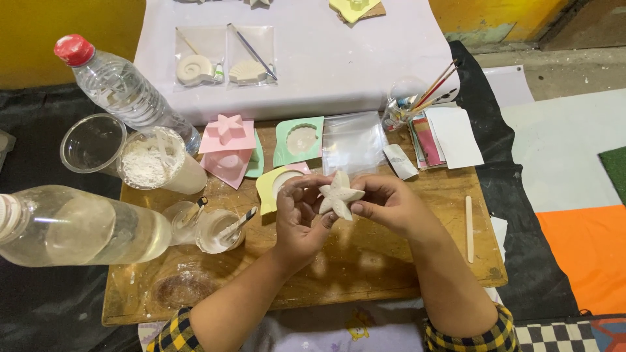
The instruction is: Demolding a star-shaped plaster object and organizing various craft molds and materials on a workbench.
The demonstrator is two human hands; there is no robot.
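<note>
Both hands hold a white plaster starfish (339,194) above the wooden board (365,261). My left hand (298,218) grips its left arms with fingertips. My right hand (391,205) pinches its right side. Just behind the hands lies a yellow mould (268,189) with a round hollow. A pink mould with a star shape (228,140) and a green mould (298,139) stand farther back.
A cup of white powder (153,163), an empty clear cup (91,143), two plastic water bottles (124,91) (78,225) and a small cup with a stirrer (218,229) crowd the left. Plastic bags (352,140), brushes in a cup (407,104), papers (450,137), a wooden stick (469,228) lie right.
</note>
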